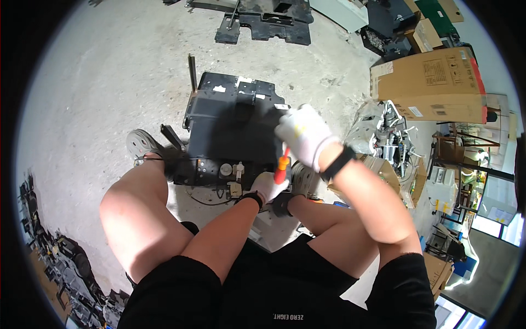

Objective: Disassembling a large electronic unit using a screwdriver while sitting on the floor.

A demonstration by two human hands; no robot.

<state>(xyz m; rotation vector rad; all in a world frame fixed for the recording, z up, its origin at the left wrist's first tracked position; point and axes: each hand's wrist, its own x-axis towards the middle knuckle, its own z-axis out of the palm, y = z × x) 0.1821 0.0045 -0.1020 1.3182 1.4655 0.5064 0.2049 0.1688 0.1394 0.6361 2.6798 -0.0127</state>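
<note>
My right hand (303, 133), in a white glove with a dark wristband, is closed on a red-and-orange screwdriver (281, 169) over the right side of a black panelled unit (224, 123). The screwdriver's handle reaches down from under the fist toward my left hand; its tip is hidden. My left hand (268, 186), also gloved, rests low at the unit's near right edge, its fingers partly hidden. Left of it, a round white part (225, 169) and a white connector (239, 171) sit on the unit's near strip, with a black cable (211, 203) below.
Both feet flank the unit. A silver metal assembly with wires (378, 131) lies to the right, below a large cardboard box (433, 85). More black plates (274, 24) lie at the far side. Dark parts (66, 263) line the lower left wall.
</note>
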